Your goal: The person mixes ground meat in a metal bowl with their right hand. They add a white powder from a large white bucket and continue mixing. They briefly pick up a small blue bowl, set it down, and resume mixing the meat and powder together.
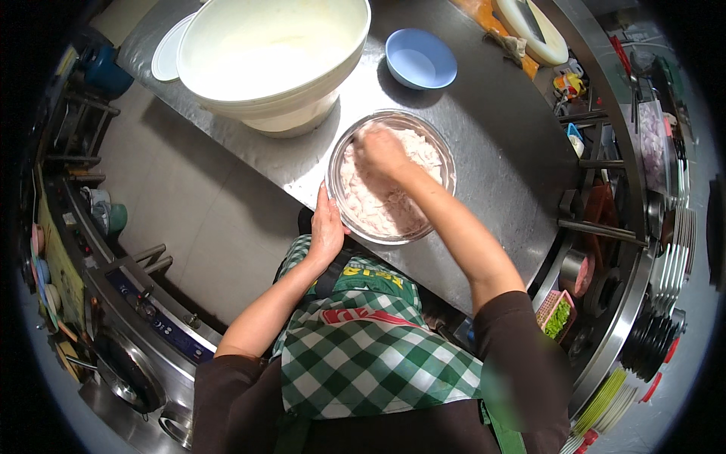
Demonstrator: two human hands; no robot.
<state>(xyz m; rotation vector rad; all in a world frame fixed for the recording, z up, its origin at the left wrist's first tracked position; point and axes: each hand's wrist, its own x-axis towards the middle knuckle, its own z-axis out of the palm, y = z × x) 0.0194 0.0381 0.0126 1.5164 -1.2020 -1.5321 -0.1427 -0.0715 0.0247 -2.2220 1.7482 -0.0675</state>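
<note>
A round stainless steel bowl holds a mass of pale pinkish pieces, perhaps raw meat. My right hand is down among the pieces on the bowl's far left side; it is blurred, and its fingers are partly hidden, so its grip cannot be made out. Against the bowl's near left outer wall lies my left hand, its fingers pointing away from me along the rim. The bowl stands near the front edge of the steel table.
Beyond the bowl stand a large whitish plastic tub, with a white lid beside it, and a blue bowl. Shelves with stacked plates and a pink basket of chopped greens are at right. A wok sits lower left.
</note>
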